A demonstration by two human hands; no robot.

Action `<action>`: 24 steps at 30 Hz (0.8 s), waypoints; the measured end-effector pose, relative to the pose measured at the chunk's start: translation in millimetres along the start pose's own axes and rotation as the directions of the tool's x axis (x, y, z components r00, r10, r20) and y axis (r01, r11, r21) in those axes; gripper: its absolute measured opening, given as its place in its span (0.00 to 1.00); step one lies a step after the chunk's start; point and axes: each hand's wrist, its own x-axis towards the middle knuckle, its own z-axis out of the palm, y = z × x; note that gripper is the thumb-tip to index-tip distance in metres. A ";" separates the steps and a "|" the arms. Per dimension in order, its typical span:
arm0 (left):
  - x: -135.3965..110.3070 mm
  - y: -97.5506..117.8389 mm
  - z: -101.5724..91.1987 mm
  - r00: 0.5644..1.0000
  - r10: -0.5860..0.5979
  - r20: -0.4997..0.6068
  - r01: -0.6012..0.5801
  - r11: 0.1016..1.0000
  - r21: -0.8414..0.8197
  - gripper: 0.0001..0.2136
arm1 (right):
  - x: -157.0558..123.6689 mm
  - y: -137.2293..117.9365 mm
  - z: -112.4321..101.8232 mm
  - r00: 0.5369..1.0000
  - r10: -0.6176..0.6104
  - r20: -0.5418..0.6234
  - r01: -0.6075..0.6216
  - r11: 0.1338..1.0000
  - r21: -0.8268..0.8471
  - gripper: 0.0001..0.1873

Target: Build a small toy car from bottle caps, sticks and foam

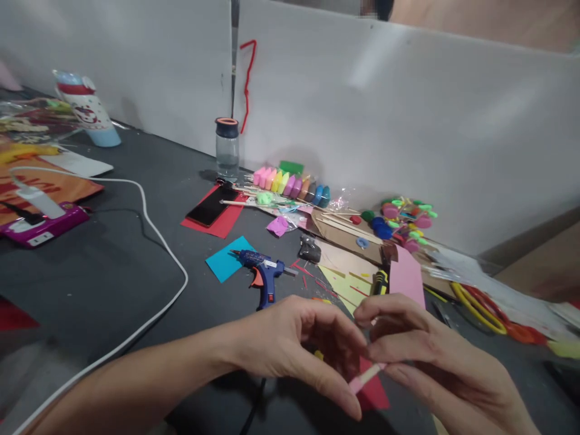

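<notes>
My right hand (435, 356) pinches one end of a short pale wooden stick (372, 373) between thumb and fingers. Pink material is wrapped on the stick near both ends. My left hand (312, 350) curls around the other end, its thumb against the pink part; the exact contact of its fingers is partly hidden. Under the hands lies a red paper sheet (374, 393). Just beyond my left hand, a blue glue gun (267, 272) with an orange trigger rests partly on a cyan paper square (222, 266).
A white cable (149, 211) curves across the left side from a purple power strip (58, 226). At the back stand a water bottle (227, 151) and a row of colored clay packs (292, 184). A phone (212, 205) lies on red paper. Yellow-handled scissors (478, 308) are at right.
</notes>
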 end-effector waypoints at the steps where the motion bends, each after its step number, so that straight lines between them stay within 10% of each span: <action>1: 0.5 -0.3 -1.4 1.000 0.022 0.002 -0.022 1.000 0.013 0.28 | 1.1 -0.5 0.6 1.000 -0.010 0.007 0.010 1.000 -0.024 0.06; 24: 7.9 6.7 -9.7 0.936 0.270 -0.228 -0.278 0.961 -0.005 0.21 | 14.3 14.7 26.4 1.000 -0.019 -0.022 0.014 0.972 -0.235 0.24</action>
